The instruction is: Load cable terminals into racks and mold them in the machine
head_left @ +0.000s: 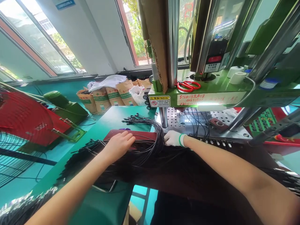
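Observation:
A thick bundle of thin black cables (159,137) arches over the dark bench edge, its small connector ends (134,118) lying on the green tabletop. My right hand (173,138), in a white glove with a green cuff, is closed against the right side of this bundle; its fingertips are partly hidden. Bare and palm down, my left hand (122,142) is over the cables at the reddish-brown board (142,135). Its fingers are bent together, and whatever lies under them is hidden. More black cables (89,150) are heaped along the bench to the left.
A green press (225,100) with steel columns stands ahead, cables lying on its perforated plate (171,115). Red-handled scissors (188,86) and white spools (235,72) sit on its ledge. Paper sacks (112,95) line the wall. A large fan cage (18,156) is at left.

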`<state>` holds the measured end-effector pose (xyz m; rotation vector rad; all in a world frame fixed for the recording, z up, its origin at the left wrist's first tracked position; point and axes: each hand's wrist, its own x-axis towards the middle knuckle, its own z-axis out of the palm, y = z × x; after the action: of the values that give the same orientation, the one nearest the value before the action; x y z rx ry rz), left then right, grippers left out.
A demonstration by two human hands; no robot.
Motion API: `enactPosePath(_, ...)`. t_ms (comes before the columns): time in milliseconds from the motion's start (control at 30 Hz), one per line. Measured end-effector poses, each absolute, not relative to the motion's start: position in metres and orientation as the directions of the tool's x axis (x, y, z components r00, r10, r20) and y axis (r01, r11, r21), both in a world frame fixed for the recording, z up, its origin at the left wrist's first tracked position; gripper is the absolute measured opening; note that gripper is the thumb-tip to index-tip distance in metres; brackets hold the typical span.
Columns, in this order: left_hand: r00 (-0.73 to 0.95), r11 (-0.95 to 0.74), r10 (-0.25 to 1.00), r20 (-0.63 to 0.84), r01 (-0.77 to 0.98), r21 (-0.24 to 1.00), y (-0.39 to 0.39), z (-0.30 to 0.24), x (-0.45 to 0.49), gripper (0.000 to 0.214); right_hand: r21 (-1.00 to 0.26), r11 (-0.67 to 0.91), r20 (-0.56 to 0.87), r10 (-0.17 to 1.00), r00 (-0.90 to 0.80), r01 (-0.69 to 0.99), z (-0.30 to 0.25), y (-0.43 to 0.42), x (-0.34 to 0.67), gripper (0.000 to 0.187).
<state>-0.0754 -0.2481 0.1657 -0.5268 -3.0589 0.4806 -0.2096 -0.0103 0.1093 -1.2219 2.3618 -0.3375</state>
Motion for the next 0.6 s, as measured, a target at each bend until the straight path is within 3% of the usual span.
enactPosePath(133, -0.927, 0.934, 0.254, -0.276, 0.310, -0.178, -0.241, 0.141, -0.079, 0.018, -0.344, 0.577, -0.276, -0.816, -0.507, -0.741, 0.109, -0.018, -0.200, 0.023)
enactPosePath(233, -0.918, 0.962, 0.212, -0.335, 0.257, -0.094, -0.243, 0.123, -0.082, 0.029, -0.254, 0.582, -0.248, -0.812, -0.529, -0.773, 0.116, -0.018, -0.189, 0.024)
enactPosePath(333, -0.931, 0.981, 0.180, -0.318, 0.195, -0.015, -0.247, 0.123, -0.082, 0.035, -0.208, 0.563, -0.181, -0.826, -0.534, -0.800, 0.132, -0.002, -0.178, 0.029)
enactPosePath(433, -0.969, 0.968, 0.208, -0.135, 0.185, 0.167, -0.237, 0.138, -0.078, 0.036, -0.197, 0.545, 0.046, -0.826, -0.563, -0.815, 0.145, 0.038, -0.177, 0.029)
enactPosePath(533, -0.967, 0.833, 0.249, 0.055, 0.243, 0.498, -0.196, 0.148, -0.080, 0.032, -0.231, 0.706, 0.268, -0.616, -0.741, -0.670, 0.145, 0.092, -0.197, 0.027)
enactPosePath(600, -0.968, 0.625, 0.243, 0.070, 0.211, 0.752, -0.152, 0.145, -0.091, 0.036, -0.292, 0.836, 0.281, -0.389, -0.877, -0.465, 0.139, 0.124, -0.221, 0.031)
